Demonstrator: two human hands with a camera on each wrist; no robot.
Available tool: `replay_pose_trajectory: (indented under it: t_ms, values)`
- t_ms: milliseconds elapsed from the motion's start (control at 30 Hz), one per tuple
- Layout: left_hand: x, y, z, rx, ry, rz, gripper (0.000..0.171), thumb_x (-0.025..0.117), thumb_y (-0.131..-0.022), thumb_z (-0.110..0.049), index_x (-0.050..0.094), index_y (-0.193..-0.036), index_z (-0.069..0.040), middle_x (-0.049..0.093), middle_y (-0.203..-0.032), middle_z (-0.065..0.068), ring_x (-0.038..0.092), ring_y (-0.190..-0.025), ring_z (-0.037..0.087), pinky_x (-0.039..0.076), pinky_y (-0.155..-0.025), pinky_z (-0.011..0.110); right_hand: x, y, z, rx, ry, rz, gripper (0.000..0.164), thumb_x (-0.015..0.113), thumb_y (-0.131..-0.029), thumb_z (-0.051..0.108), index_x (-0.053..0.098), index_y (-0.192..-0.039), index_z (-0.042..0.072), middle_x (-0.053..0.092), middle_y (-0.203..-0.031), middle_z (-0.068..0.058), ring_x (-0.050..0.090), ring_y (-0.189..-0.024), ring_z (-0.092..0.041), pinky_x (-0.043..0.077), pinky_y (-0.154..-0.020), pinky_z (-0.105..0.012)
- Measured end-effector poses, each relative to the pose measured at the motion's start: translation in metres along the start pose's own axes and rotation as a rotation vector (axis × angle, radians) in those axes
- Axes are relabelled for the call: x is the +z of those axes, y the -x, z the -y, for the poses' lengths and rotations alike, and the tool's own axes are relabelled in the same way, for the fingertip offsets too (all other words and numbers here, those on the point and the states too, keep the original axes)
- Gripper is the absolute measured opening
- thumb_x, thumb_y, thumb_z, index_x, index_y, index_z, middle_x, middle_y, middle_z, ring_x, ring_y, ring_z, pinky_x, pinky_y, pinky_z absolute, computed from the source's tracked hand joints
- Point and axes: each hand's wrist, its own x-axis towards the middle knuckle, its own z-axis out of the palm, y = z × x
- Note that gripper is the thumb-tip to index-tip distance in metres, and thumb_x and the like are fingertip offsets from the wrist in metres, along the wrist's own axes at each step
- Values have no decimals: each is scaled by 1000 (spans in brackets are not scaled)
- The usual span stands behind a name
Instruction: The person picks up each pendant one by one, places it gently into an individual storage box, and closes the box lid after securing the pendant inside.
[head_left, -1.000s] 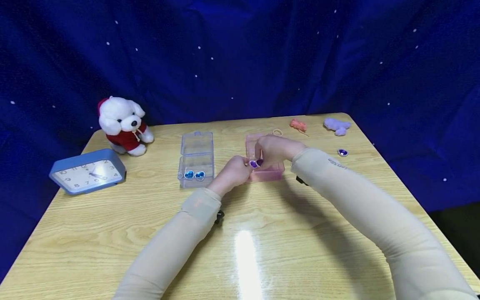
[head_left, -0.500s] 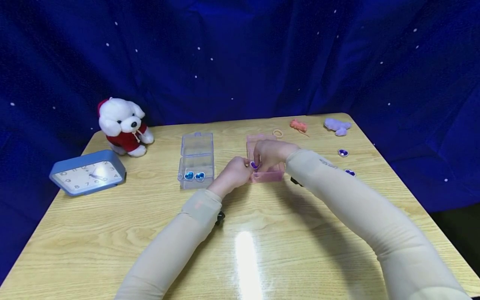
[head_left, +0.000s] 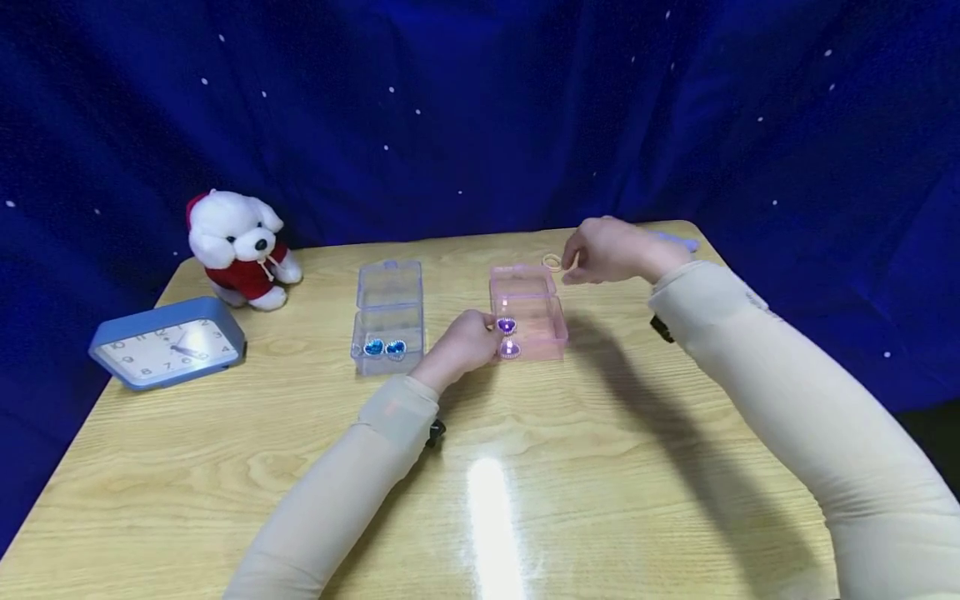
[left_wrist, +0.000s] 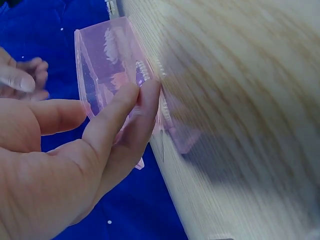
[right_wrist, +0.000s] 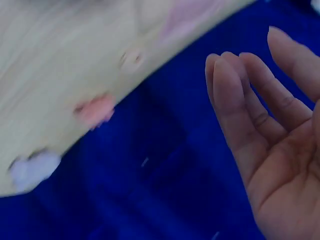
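In the head view my left hand (head_left: 467, 340) holds the left side of an open pink plastic box (head_left: 553, 342). The left wrist view shows its thumb at the box's rim and its fingers along the wall. Inside the box, at the left, lie a purple gem with a pale beaded edge (head_left: 507, 326) and a second, paler-looking one (head_left: 510, 349). My right hand (head_left: 609, 250) is in the air right of the box, near a beige ring-shaped band (head_left: 552, 262). Nothing is between its loosely bent fingers in the right wrist view.
An open clear box (head_left: 390, 321) with two blue gems (head_left: 385, 347) stands left of the pink one. Farther left are a blue clock (head_left: 168, 342) and a white plush dog (head_left: 238, 248). An orange-pink toy (right_wrist: 96, 110) and a lavender one (right_wrist: 35, 170) lie near the table's edge.
My right hand has left the pink box, where it was on a purple gem, and moved right and back. Its arm now covers the gems on the right. The left hand keeps its hold.
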Motion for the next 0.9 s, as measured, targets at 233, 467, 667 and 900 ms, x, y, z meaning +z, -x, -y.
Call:
replay_pose_trajectory:
  t_ms: [233, 467, 667, 900]
  values:
    - [-3, 1, -2, -18, -18, 13, 45, 48, -104, -9, 43, -146, 2, 67, -110, 17, 38, -47, 7, 31, -41, 19, -10, 45, -65, 205, -25, -23, 21, 68, -92, 19, 73, -103, 2, 69, -73, 0, 64, -66, -15, 51, -73, -42]
    - [-6, 5, 7, -31, -8, -1, 43, 47, -105, -12, 46, -145, 2, 66, -106, 17, 39, -49, 7, 34, -44, 19, 30, 64, -130, 297, -79, -50, 20, 70, -90, 16, 72, -100, -2, 68, -76, -2, 61, -72, -18, 49, -76, -44]
    - [-6, 6, 10, -11, 8, 12, 45, 48, -105, -14, 43, -146, 3, 65, -116, 17, 53, -63, 13, 41, -52, 22, 63, 73, -163, 315, -92, -94, 32, 71, -88, 15, 69, -108, -10, 72, -95, -16, 62, -85, -28, 49, -84, -51]
    - [-6, 5, 6, -8, 20, 12, 45, 47, -106, -16, 43, -146, 3, 66, -101, 17, 56, -66, 15, 45, -56, 24, 78, 73, -177, 326, -75, -100, 37, 77, -85, 25, 71, -102, -8, 70, -85, -10, 61, -83, -27, 50, -82, -48]
